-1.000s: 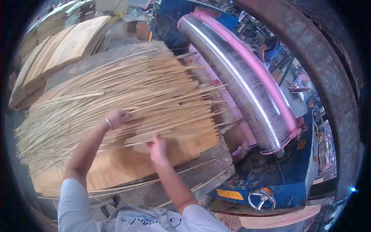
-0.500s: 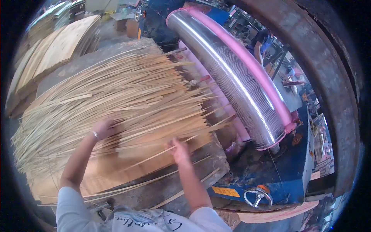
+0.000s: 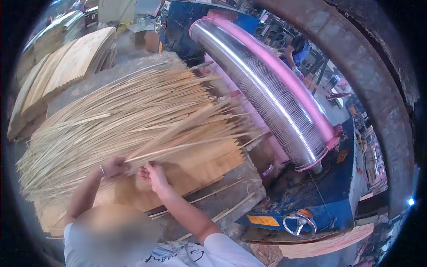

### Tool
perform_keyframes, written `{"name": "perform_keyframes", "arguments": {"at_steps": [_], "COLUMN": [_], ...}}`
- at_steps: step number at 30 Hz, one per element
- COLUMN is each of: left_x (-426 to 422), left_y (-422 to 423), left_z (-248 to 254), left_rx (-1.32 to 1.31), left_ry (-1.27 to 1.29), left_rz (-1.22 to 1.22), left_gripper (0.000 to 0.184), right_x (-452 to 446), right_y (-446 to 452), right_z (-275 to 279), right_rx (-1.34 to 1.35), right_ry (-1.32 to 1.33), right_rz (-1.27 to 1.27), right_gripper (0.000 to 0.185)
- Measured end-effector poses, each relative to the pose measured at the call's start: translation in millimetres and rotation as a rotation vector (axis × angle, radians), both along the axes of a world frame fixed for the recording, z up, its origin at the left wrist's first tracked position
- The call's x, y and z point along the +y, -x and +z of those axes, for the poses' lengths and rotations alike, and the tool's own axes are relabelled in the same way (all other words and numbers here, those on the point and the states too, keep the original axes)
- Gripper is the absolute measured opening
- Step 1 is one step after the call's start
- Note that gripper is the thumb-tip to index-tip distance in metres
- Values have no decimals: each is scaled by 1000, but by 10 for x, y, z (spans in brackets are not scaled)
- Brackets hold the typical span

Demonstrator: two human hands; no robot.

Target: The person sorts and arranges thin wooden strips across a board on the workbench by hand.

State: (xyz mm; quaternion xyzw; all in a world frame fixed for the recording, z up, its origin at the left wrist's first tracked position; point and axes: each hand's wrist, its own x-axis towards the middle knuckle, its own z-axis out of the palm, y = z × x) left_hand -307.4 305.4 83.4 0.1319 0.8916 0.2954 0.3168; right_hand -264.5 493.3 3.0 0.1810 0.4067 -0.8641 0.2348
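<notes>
Thin wood strips (image 3: 106, 104) lie in a loose, wide layer over a flat veneer sheet (image 3: 200, 167) with a jagged right edge. My left hand (image 3: 116, 167), a bracelet at its wrist, is closed around the near ends of a few longer strips (image 3: 175, 148) that slant up to the right. Just right of it, my right hand (image 3: 152, 175) is low over the bare veneer with its fingers pinched together. What lies between those fingers, if anything, is too small to make out. A blurred round patch covers part of my shirt.
Right of the sheet is a blue machine (image 3: 284, 204) with a shiny grooved roller (image 3: 267, 93), pink rollers and a handwheel (image 3: 299, 224). Stacked veneer sheets (image 3: 71, 62) stand at the upper left. A person (image 3: 298, 51) is beyond the machine. A thick rusty beam (image 3: 378, 71) curves along the right.
My right hand has moved left along the sheet, from the strip near its right side to beside my left hand. My left hand has come slightly nearer my body, and several strips now slant differently.
</notes>
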Motion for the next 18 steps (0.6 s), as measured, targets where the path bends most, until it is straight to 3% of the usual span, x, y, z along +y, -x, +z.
{"name": "perform_keyframes", "arguments": {"at_steps": [1,4,5,6,11,14,17,18], "left_x": [-35,-1,84,196,929,1274,1498,1548], "left_y": [64,371,406,394,465,548,590,581], "left_z": [-48,-307,-414,-386,-278,-154,-348,-269], "left_rx": [-104,-59,209,179,197,155,548,532], "left_ry": [-170,-27,174,133,-38,149,98,86], "left_rz": [55,-128,-201,-179,-121,-111,-86,-75], "left_gripper": [27,38,38,39,44,45,42,40], "right_x": [60,316,422,505,502,419,271,250], "right_y": [7,14,-30,-58,-233,-8,212,202], "right_z": [-41,-102,-41,-5,176,-59,82,71], "right_rx": [25,53,30,7,-80,-67,-83,-47], "right_ry": [-21,-63,-55,-46,-76,14,-39,-57], "right_rz": [-62,-207,-236,-269,-44,-113,-189,-241], "right_gripper": [24,21,21,21,24,22,16,16]}}
